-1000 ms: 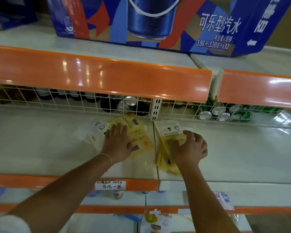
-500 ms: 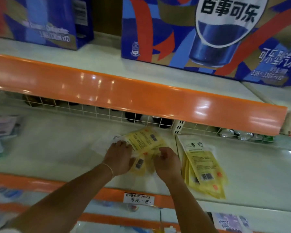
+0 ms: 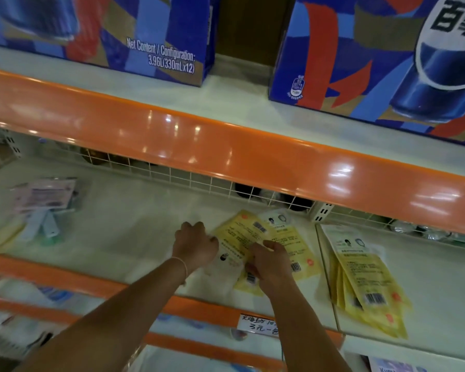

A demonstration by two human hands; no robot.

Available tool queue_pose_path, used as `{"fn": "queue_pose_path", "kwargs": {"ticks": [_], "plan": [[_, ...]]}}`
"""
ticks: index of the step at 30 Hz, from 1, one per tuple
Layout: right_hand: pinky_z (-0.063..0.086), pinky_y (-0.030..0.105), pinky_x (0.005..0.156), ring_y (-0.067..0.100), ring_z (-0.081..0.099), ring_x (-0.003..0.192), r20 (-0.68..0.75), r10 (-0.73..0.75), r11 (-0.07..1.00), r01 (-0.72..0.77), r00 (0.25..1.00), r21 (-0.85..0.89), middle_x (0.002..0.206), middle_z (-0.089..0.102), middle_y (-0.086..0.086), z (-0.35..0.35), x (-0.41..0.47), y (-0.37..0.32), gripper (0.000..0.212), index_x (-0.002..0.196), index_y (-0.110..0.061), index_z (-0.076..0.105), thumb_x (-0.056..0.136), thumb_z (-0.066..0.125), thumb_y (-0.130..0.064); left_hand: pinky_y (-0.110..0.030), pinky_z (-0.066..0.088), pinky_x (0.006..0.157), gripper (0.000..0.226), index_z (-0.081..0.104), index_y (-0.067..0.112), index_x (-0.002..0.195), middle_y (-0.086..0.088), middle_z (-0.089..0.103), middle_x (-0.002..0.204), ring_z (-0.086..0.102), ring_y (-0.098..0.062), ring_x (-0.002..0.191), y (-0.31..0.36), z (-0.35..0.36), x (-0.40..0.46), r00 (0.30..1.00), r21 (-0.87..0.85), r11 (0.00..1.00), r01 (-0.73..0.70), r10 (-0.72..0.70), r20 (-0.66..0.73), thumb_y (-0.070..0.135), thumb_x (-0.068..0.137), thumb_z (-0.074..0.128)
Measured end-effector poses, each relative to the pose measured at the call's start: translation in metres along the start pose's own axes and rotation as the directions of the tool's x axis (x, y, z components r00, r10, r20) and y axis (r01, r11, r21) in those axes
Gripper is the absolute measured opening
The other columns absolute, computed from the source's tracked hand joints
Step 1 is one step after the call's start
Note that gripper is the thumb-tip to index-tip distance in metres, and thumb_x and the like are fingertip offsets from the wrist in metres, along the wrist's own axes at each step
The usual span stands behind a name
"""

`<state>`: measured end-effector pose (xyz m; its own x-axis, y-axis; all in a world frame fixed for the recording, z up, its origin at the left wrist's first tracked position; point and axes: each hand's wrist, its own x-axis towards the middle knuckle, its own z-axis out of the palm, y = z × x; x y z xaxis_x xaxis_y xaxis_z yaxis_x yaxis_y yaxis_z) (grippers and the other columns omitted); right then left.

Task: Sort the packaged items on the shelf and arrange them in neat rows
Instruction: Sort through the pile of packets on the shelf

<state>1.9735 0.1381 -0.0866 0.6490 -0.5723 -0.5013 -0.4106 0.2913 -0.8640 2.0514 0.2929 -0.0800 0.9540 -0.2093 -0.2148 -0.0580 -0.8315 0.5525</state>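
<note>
Several flat yellow packets [image 3: 249, 237] lie fanned out on the white shelf [image 3: 134, 229], near its right end. My left hand [image 3: 195, 244] rests on their left edge, fingers curled over a packet. My right hand [image 3: 270, 260] pinches packets from the right side; a barcode end pokes out under it. Both hands are on this same loose group. A second stack of yellow packets [image 3: 365, 277] lies untouched on the neighbouring shelf panel to the right, slanting toward the front edge.
A pile of pinkish and pale packaged items [image 3: 42, 205] sits at the shelf's left end. An orange shelf lip [image 3: 226, 151] overhangs above, with blue soda cartons [image 3: 373, 63] on top. A wire grid [image 3: 199, 181] backs the shelf. A handwritten price tag [image 3: 258, 324] is on the front rail.
My right hand left the right-hand stack and joined my left on the middle packets, which have been spread and shifted. The view swung left and up.
</note>
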Motion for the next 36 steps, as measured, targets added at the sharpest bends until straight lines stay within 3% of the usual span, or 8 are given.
{"fn": "queue_pose_path", "kwargs": {"ticks": [3, 5, 8, 11, 15, 21, 27, 36], "plan": [[0.049, 0.032, 0.052, 0.022, 0.058, 0.063, -0.011, -0.024, 1.0, 0.024, 1.0, 0.011, 0.093, 0.065, 0.015, 0.0, -0.002, 0.002, 0.052, 0.13, -0.012, 0.047, 0.083, 0.068, -0.011, -0.025, 0.048, 0.058, 0.029, 0.052, 0.01, 0.085, -0.012, 0.056, 0.096, 0.063, -0.025, 0.076, 0.003, -0.005, 0.006, 0.985, -0.345, 0.927, 0.145, -0.101, 0.14, 0.033, 0.07, 0.06], [0.06, 0.044, 0.067, 0.026, 0.067, 0.078, 0.022, -0.04, 0.999, 0.04, 0.999, 0.002, 0.102, 0.067, 0.012, -0.001, -0.006, 0.003, 0.053, 0.128, -0.014, 0.048, 0.08, 0.072, -0.014, -0.017, 0.038, 0.047, 0.012, 0.055, 0.01, 0.07, -0.008, 0.059, 0.071, 0.057, -0.018, 0.054, 0.009, -0.003, 0.007, 0.961, -0.473, 0.85, 0.23, -0.121, 0.249, 0.02, 0.073, 0.061], [0.058, 0.053, 0.082, 0.031, 0.071, 0.089, 0.101, -0.074, 0.997, 0.074, 0.992, 0.011, 0.105, 0.071, 0.012, -0.005, -0.014, 0.003, 0.04, 0.115, -0.013, 0.057, 0.08, 0.076, -0.014, -0.017, 0.036, 0.045, 0.02, 0.054, 0.012, 0.062, -0.007, 0.051, 0.063, 0.047, -0.019, 0.049, 0.021, -0.002, 0.003, 0.917, -0.541, 0.773, 0.33, -0.126, 0.379, 0.009, 0.082, 0.059], [0.059, 0.052, 0.078, 0.031, 0.073, 0.084, 0.144, -0.094, 0.995, 0.095, 0.985, 0.003, 0.095, 0.076, 0.011, -0.018, -0.019, 0.001, 0.017, 0.099, -0.009, 0.071, 0.083, 0.075, -0.012, -0.019, 0.034, 0.047, 0.024, 0.054, 0.01, 0.068, -0.005, 0.052, 0.064, 0.046, -0.015, 0.052, 0.031, 0.005, -0.002, 0.944, -0.57, 0.785, 0.244, -0.058, 0.324, 0.012, 0.091, 0.06], [0.06, 0.044, 0.079, 0.023, 0.073, 0.084, 0.08, -0.171, 0.981, 0.177, 0.982, -0.078, 0.09, 0.076, 0.002, -0.052, -0.018, -0.005, 0.016, 0.097, -0.018, 0.07, 0.083, 0.073, -0.012, -0.027, 0.034, 0.054, 0.03, 0.05, 0.009, 0.072, -0.008, 0.046, 0.063, 0.044, -0.019, 0.055, 0.039, 0.018, -0.009, 0.976, -0.548, 0.837, 0.005, 0.115, 0.185, 0.025, 0.097, 0.053], [0.05, 0.027, 0.055, 0.017, 0.067, 0.073, -0.054, -0.274, 0.945, 0.258, 0.96, -0.2, 0.087, 0.072, -0.002, -0.119, -0.018, -0.009, 0.014, 0.098, -0.023, 0.063, 0.088, 0.067, -0.014, -0.028, 0.051, 0.055, 0.028, 0.063, 0.001, 0.087, -0.013, 0.071, 0.08, 0.058, -0.015, 0.053, 0.069, 0.042, -0.023, 0.956, -0.414, 0.898, -0.146, 0.236, 0.175, 0.024, 0.097, 0.051], [0.053, 0.029, 0.067, 0.018, 0.067, 0.084, -0.208, -0.316, 0.932, 0.261, 0.926, -0.253, 0.093, 0.07, -0.004, -0.179, -0.01, -0.015, 0.015, 0.097, -0.023, 0.061, 0.087, 0.066, -0.014, -0.017, 0.039, 0.042, 0.027, 0.061, 0.001, 0.089, -0.007, 0.062, 0.075, 0.054, -0.015, 0.057, 0.117, 0.075, -0.045, 0.916, -0.309, 0.907, -0.285, 0.353, 0.193, 0.024, 0.096, 0.049], [0.057, 0.042, 0.081, 0.027, 0.064, 0.09, -0.293, -0.345, 0.88, 0.199, 0.892, -0.432, 0.097, 0.066, 0.002, -0.258, 0.002, -0.03, 0.017, 0.104, -0.022, 0.059, 0.088, 0.063, -0.02, -0.031, 0.05, 0.069, 0.016, 0.064, 0.013, 0.082, 0.001, 0.063, 0.084, 0.058, -0.016, 0.079, 0.15, 0.111, -0.055, 0.894, -0.164, 0.901, -0.401, 0.424, 0.143, 0.022, 0.09, 0.054]]}}
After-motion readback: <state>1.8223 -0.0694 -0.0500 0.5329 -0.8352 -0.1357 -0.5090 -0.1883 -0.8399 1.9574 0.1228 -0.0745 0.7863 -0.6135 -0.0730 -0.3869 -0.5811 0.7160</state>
